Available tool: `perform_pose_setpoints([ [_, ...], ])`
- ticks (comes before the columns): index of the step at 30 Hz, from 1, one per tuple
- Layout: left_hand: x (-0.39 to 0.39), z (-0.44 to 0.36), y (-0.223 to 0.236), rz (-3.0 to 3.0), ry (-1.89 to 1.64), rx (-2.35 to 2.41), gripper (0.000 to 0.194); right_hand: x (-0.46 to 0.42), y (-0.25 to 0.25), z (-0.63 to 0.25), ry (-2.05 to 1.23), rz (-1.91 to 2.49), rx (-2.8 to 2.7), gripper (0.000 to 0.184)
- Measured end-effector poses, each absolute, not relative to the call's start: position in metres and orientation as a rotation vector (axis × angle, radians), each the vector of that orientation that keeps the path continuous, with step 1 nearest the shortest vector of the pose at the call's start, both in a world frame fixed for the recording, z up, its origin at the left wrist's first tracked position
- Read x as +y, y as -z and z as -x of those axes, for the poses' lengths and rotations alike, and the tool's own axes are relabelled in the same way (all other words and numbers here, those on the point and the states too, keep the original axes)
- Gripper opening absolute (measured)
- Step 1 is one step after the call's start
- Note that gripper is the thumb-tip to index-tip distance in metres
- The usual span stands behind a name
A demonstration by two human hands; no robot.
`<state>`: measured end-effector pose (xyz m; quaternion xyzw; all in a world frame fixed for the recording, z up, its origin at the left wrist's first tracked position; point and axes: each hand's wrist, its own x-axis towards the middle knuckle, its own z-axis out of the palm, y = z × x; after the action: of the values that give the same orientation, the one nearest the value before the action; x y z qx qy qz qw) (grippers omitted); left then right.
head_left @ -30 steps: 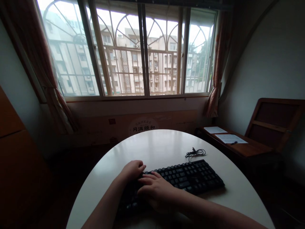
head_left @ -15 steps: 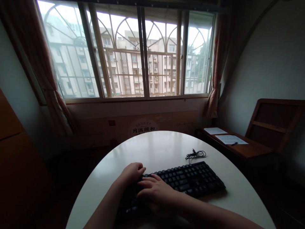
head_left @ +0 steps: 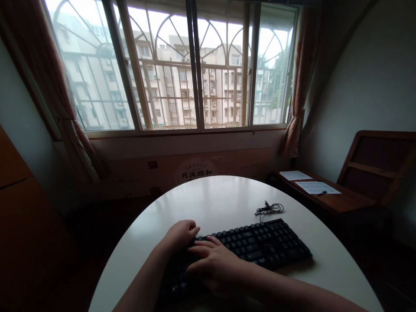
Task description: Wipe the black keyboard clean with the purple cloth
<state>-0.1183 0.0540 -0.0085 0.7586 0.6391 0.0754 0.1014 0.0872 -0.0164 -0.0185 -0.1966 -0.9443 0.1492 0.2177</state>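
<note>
A black keyboard (head_left: 256, 242) lies at a slant on a white round-edged table (head_left: 208, 199). At its far left edge is my left hand (head_left: 181, 234), closed, fingers curled down over the edge and thumb pointing right. Its fingertips are mostly hidden behind the hand. My right hand (head_left: 216, 262) lies over the left part of the keys, palm down, with its fingers stretched and apart. Both forearms cover the near left section of the keyboard. Beyond its far right corner a coiled black cable (head_left: 270, 209) rests on the tabletop.
To the right stands a brown wooden bench (head_left: 351, 200) bearing paper sheets (head_left: 316, 187) and a dark pen (head_left: 321, 193). A wooden-framed chair back (head_left: 377, 158) rises behind it. A barred window (head_left: 195, 95) with tied curtains (head_left: 297, 95) fills the far wall. An orange-brown cabinet (head_left: 19, 216) is at left.
The view has shifted slightly, so the keyboard's right end, cable and bench appear a little further right. Both hands keep nearly the same place and pose on the keyboard.
</note>
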Motion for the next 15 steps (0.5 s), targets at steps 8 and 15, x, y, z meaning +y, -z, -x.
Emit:
perform_pose_setpoints([
  [8,0.05,0.111,0.009,-2.258,-0.167,1.894,0.036,-0.015,0.03,-0.089,-0.446,0.559,-2.563,0.028],
  [15,0.047,0.109,0.01,-2.252,-0.182,1.889,0.036,-0.017,0.03,-0.092,-0.405,0.567,-2.578,0.03],
])
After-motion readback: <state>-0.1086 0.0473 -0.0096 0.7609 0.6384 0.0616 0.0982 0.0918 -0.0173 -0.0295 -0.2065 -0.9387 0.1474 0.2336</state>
